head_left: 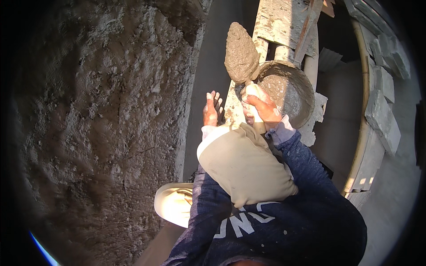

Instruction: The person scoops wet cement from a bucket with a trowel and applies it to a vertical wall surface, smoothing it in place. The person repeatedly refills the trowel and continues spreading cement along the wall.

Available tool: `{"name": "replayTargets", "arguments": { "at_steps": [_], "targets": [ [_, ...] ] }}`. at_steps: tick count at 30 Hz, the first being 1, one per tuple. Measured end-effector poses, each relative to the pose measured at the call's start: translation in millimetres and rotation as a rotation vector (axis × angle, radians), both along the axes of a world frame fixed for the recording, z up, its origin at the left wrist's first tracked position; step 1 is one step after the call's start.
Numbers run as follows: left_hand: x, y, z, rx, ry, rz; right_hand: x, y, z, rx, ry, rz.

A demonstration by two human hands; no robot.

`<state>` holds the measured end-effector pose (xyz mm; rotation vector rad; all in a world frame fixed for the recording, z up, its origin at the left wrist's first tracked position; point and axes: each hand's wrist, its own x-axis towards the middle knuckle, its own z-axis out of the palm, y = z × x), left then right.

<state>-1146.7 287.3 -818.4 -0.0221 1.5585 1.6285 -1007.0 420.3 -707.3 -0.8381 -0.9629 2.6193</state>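
The right hand's (263,106) fingers wrap around the handle of a trowel (248,83), whose blade, heaped with wet grey-brown mortar (241,54), points away from the person. The left hand's (211,109) fingers are straight, slightly apart, holding nothing. Just right of the trowel sits a round pan (305,91) with more mortar inside. Mottled boards (284,20) extend beyond; a rough, mortar-coated surface (102,115) fills the left.

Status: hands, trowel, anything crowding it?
Left hand open, holding nothing. Right hand gripping mortar-heaped trowel. Round basin crowding right hand; contact unclear.
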Motion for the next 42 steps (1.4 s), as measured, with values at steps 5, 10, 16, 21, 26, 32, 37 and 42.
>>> {"name": "replayTargets", "arguments": {
  "at_steps": [5, 10, 16, 21, 26, 32, 37, 42],
  "targets": [
    [-9.1, -46.5, 3.3, -0.153, 0.035, 0.134, -104.6, 10.4, -10.5, -0.091, 0.061, -0.196],
    [-5.6, -96.7, -8.0, -0.216, 0.006, 0.287, -188.2, 22.8, -39.7, 0.042, -0.096, -0.48],
    [-7.7, -102.8, -7.9, -0.298, -0.014, 0.309, -297.9, 42.1, -124.3, 0.485, -0.803, -0.384],
    [-1.0, -62.1, -12.5, -0.226, -0.041, 0.195, -328.2, 41.7, -95.6, 0.89, -0.481, -0.21],
    [16.3, -5.2, -22.5, -0.001, -0.067, -0.08, -232.6, 73.8, 15.4, 0.425, 0.047, -0.265],
    [39.0, 45.3, 22.9, -0.051, 0.23, -0.3, -22.5, 105.8, 36.9, 0.722, -0.136, -0.004],
    [48.3, 73.9, 27.8, 0.117, 0.091, -0.339, 141.6, 118.6, 71.7, 0.998, -0.573, 0.459],
    [65.9, 92.3, 39.0, 0.24, -0.027, -0.231, 212.9, 112.1, 62.5, 1.638, -0.936, 0.691]
  ]
}}
